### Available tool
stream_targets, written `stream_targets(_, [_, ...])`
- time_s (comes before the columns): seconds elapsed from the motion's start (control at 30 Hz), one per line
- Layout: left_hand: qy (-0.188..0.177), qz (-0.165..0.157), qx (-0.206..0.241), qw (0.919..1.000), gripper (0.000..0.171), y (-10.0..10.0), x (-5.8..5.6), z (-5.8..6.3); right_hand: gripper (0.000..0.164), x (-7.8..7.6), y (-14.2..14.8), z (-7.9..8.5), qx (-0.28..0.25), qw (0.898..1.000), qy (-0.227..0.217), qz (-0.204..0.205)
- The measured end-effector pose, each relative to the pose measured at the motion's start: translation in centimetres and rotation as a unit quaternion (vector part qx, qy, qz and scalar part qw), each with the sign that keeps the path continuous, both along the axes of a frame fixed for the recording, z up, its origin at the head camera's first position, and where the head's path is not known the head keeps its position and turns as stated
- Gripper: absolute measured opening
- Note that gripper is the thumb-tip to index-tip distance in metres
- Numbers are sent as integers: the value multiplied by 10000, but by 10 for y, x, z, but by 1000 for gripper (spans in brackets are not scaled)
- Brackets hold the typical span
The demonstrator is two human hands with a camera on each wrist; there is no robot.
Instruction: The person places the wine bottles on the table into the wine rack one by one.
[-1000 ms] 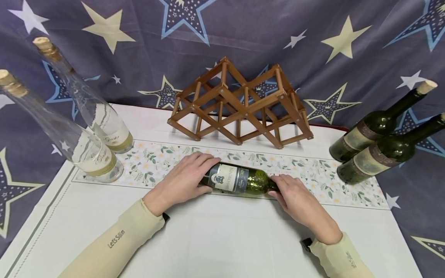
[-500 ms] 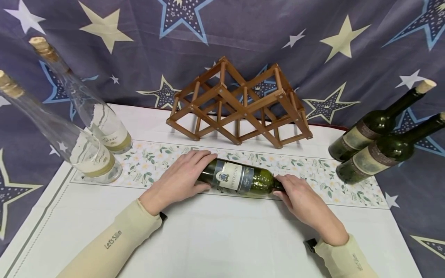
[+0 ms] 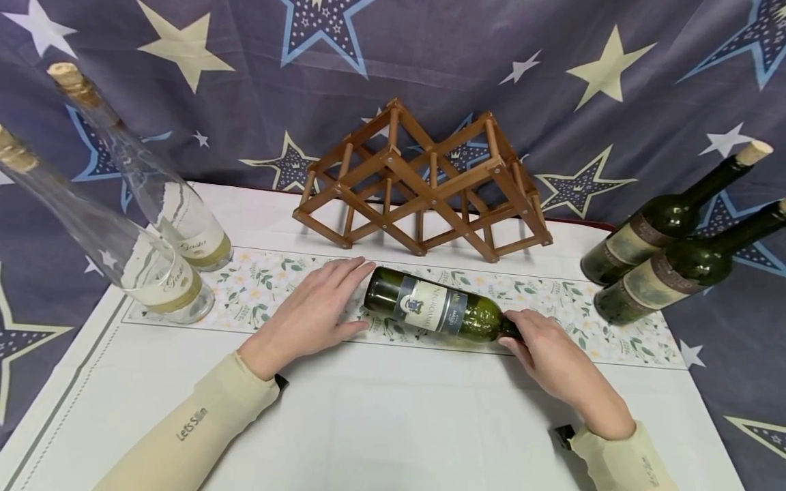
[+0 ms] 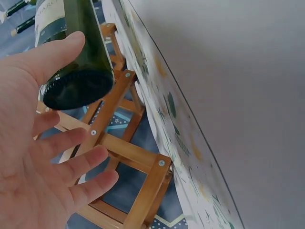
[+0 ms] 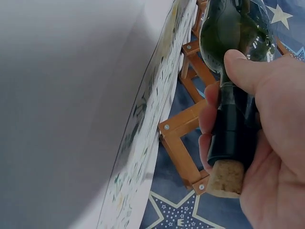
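Note:
A green wine bottle [image 3: 426,303] with a cream and dark label lies sideways above the floral runner, its base to the left. My right hand [image 3: 552,354] grips it by the neck; in the right wrist view the thumb and fingers wrap the neck, and a cork [image 5: 226,179] sticks out below them. My left hand [image 3: 301,317] is off the base, fingers spread and straight, a small gap from the glass. The left wrist view has the bottle's round base [image 4: 78,89] beyond the open palm.
Behind the bottle stands a brown wooden wine rack [image 3: 424,191] with diamond-shaped slots. Two tall clear corked bottles [image 3: 162,273] stand at the left, and two dark green corked bottles [image 3: 663,283] at the right. A starry curtain [image 3: 430,41] hangs behind the white-covered table [image 3: 393,423].
The bottle has moved to the right with my right hand, its base tilting toward the rack. My left hand has let go of the base and shifted slightly left.

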State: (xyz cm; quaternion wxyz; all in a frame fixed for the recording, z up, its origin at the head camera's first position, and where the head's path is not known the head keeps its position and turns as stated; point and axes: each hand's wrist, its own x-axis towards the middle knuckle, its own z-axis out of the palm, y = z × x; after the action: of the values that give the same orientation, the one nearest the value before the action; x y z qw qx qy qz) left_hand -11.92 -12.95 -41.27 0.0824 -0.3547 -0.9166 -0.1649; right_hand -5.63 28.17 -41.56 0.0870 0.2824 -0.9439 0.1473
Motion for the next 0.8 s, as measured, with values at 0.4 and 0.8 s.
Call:
stream_targets(0.4, [262, 186, -6, 9995, 97, -15, 2, -5, 43, 8, 18, 2, -152, 9994, -172, -242])
stream_targets(0.8, [319, 496, -99, 9982, 100, -25, 3, -7, 44, 18, 41, 5, -277, 9964, -445, -665])
